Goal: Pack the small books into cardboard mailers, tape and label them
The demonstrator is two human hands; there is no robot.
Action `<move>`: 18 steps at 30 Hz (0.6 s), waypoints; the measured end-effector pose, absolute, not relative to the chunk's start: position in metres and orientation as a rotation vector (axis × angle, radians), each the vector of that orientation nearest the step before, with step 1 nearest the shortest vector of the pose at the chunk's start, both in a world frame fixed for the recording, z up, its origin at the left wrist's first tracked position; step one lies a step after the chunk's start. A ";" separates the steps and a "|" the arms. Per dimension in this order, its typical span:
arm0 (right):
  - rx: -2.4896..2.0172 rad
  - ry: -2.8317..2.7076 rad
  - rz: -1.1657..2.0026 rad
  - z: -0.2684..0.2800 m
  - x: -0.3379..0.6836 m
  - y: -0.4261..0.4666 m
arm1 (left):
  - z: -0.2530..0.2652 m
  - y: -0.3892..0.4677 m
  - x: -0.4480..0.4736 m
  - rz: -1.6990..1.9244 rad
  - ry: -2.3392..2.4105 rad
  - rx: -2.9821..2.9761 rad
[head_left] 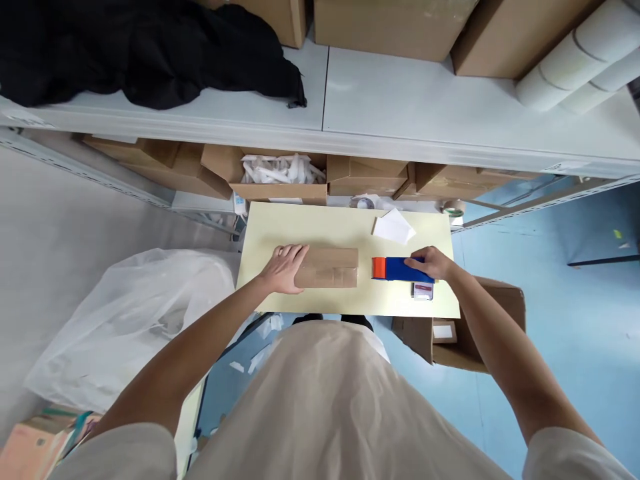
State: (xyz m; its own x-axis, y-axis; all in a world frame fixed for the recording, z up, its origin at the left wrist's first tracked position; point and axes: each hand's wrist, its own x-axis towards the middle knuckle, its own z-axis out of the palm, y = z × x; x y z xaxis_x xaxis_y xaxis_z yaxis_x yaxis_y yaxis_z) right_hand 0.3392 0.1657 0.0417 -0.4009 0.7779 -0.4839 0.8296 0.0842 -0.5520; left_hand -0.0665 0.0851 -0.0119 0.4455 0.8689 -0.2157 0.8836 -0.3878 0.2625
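Note:
A small closed cardboard box [333, 268] lies lengthwise on the pale yellow tabletop [310, 227], with shiny clear tape at its right end. My left hand [286, 270] grips the box's left end, fingers over the top. To the right of the box, my right hand [429, 263] is closed around a blue tape dispenser [395, 268] with an orange end pointing left at the box. A narrow gap separates the two. Just below my right hand sits a small flat case [423, 291] with a whitish label and a red mark.
White paper [394, 227] lies towards the table's back. Behind stand open cartons, one holding white wrapped pieces [283, 169], and a tape roll [454, 208]. A grey shelf [400, 93] overhangs the back. An open carton [493, 313] is at right, a plastic bag [135, 320] at left.

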 end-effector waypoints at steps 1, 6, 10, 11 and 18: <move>1.684 2.258 -1.236 0.030 0.343 0.166 | -0.011 0.085 -0.066 -0.091 1.503 2.365; 1.608 2.322 -1.309 -0.015 0.326 0.164 | -0.005 0.081 -0.040 -0.199 1.551 2.399; 1.591 2.332 -1.388 -0.028 0.319 0.166 | -0.004 0.087 0.029 -0.187 1.441 2.433; 1.593 2.332 -1.399 -0.029 0.320 0.165 | -0.004 0.089 0.047 -0.179 1.404 2.441; 1.605 2.287 -1.485 -0.026 0.358 0.159 | -0.008 0.096 0.091 -0.117 1.294 2.483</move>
State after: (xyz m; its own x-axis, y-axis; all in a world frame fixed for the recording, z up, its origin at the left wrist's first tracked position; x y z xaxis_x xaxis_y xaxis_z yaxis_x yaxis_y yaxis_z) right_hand 0.3580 0.1589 -0.0260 -0.4851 0.7440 -0.4595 0.7224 0.0449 -0.6901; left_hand 0.0912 0.0965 -0.0075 0.5824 0.7810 -0.2256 0.8088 -0.5289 0.2570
